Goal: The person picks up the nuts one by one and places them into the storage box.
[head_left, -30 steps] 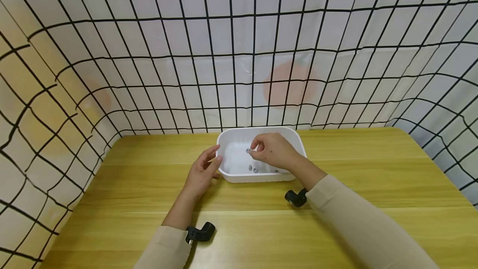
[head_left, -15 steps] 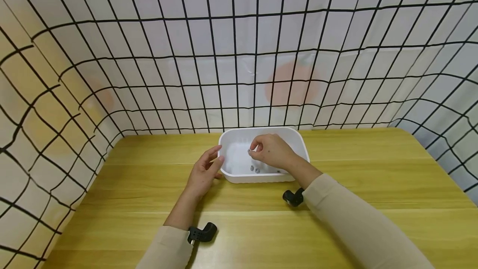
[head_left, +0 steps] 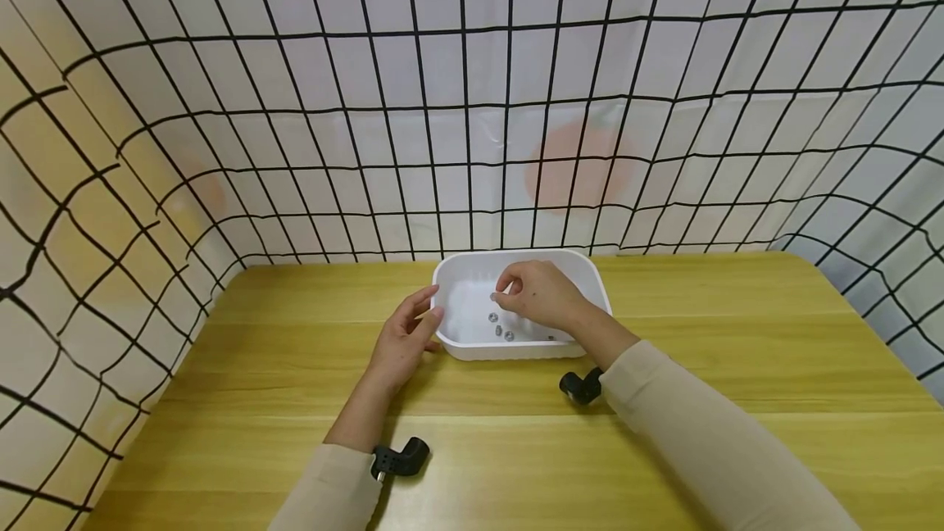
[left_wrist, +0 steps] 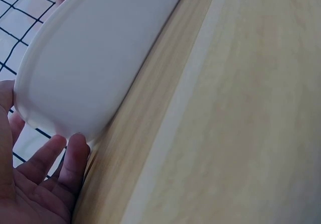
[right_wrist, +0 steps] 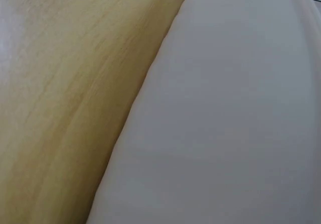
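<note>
A white plastic tub [head_left: 479, 351] stands on the table with several small metal nuts [head_left: 509, 336] on its floor. At its left end my left hand [head_left: 401, 342] grips the rim; in the left wrist view its fingers [left_wrist: 75, 151] touch the outer wall. My right hand [head_left: 542, 295] is over the tub, thumb and index finger pinched together at a tiny pale grey piece, seemingly a nut [head_left: 493, 296]. Just below those fingertips lies a loose nut [head_left: 492, 317]. The right wrist view shows only the tub's side wall [right_wrist: 210, 108] and wood, with the hand out of sight.
The tub sits near the back edge of a wooden table [head_left: 487, 465]. Behind and at both sides rises a black wire grid [head_left: 465, 162] with pale sheeting beyond it. A black wrist camera [head_left: 401, 457] juts from the left sleeve, another [head_left: 581, 388] from the right.
A nut now lies on the tub floor under the right fingertips, where none showed half a second ago. Both hands have kept almost the same place.
</note>
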Demonstrator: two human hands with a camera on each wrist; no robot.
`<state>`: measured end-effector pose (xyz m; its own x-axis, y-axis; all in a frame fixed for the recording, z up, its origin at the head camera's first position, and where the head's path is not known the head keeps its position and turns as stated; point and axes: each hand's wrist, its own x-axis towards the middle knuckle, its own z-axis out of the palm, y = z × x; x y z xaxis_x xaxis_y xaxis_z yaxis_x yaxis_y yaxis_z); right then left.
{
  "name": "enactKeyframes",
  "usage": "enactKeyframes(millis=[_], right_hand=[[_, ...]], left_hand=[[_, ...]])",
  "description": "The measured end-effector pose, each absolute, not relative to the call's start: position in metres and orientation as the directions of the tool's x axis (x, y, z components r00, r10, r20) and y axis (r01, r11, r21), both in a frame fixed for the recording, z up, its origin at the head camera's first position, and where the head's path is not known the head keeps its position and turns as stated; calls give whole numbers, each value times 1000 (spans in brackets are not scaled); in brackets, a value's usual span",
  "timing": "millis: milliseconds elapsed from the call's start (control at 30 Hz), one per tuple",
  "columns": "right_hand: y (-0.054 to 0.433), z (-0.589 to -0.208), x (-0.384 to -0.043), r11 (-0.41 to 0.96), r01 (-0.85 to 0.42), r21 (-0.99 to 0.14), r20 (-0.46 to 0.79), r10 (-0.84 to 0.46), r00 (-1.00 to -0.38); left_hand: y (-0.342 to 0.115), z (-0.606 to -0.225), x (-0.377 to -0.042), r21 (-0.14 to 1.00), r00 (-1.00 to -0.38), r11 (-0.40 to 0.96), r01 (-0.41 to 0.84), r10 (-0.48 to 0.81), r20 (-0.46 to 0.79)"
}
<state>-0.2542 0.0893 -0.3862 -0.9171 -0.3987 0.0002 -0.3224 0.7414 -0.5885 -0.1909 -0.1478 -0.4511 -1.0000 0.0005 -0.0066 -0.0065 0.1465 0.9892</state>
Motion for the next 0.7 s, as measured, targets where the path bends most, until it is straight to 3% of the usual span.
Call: enactKeyframes(millis=[433,700], right_hand=[[109,-370,-239,714,-329,-618,43,-387,-921],[151,-357,-222,750,-297,-591,68,-321,-945]], left_hand=[[-150,-452,-192,990,-1000,140,-11,3,-11],[-152,-451,-191,993,-1000,120,-10,13,-12]])
